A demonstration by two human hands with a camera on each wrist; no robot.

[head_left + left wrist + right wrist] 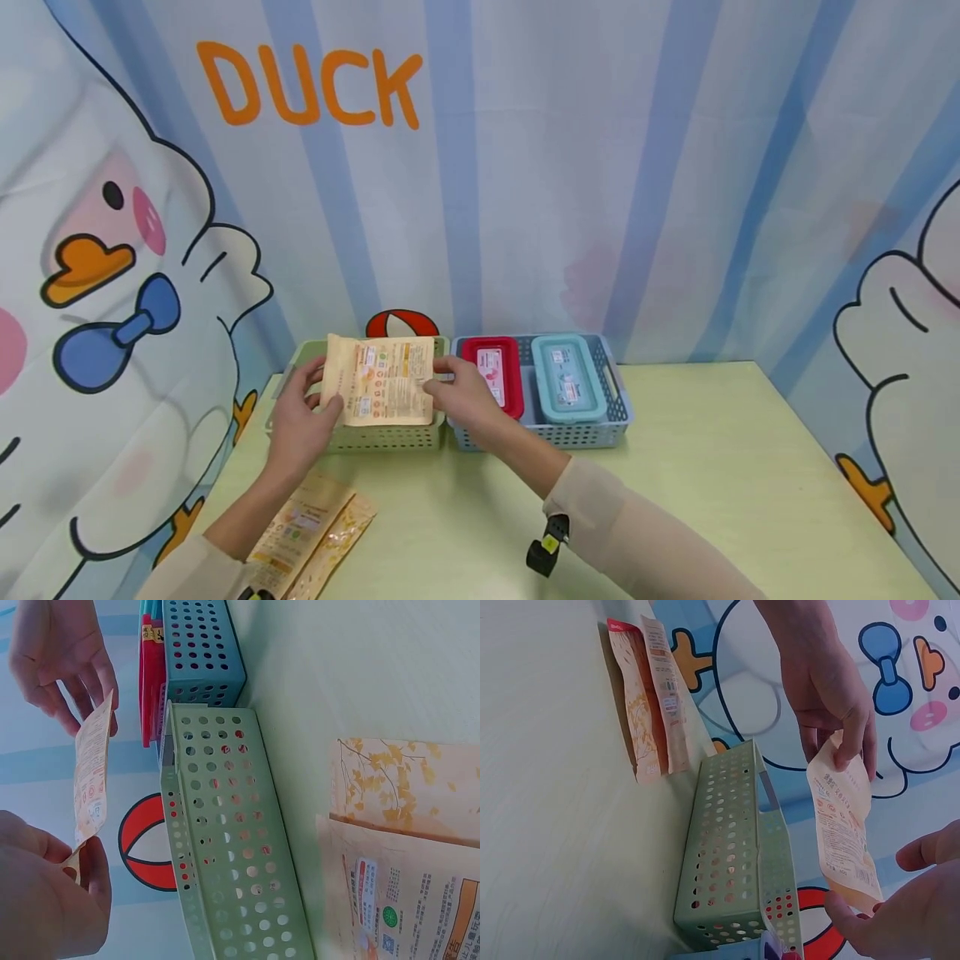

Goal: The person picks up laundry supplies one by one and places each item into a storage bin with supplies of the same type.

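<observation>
Above the green basket (390, 438), a flat cream packet (390, 383) with printed panels is held between both hands. My left hand (300, 412) pinches its left end, thumb on the printed face. At the opposite edge, my right hand (472, 396) grips with its fingertips. The left wrist view shows the packet (91, 772) tilted and apart from the basket's rim. Two similar packets (296, 533) lie overlapping on the table, partly behind my left forearm; one has a yellow leaf pattern (390, 769). What lies inside the green basket is mostly hidden.
Touching the green basket on the right is a blue basket (585, 435). In it sit a red-lidded box (512, 375) and a light-blue-lidded box (570, 379). A duck-print curtain (525, 167) hangs behind the pale green table (697, 467).
</observation>
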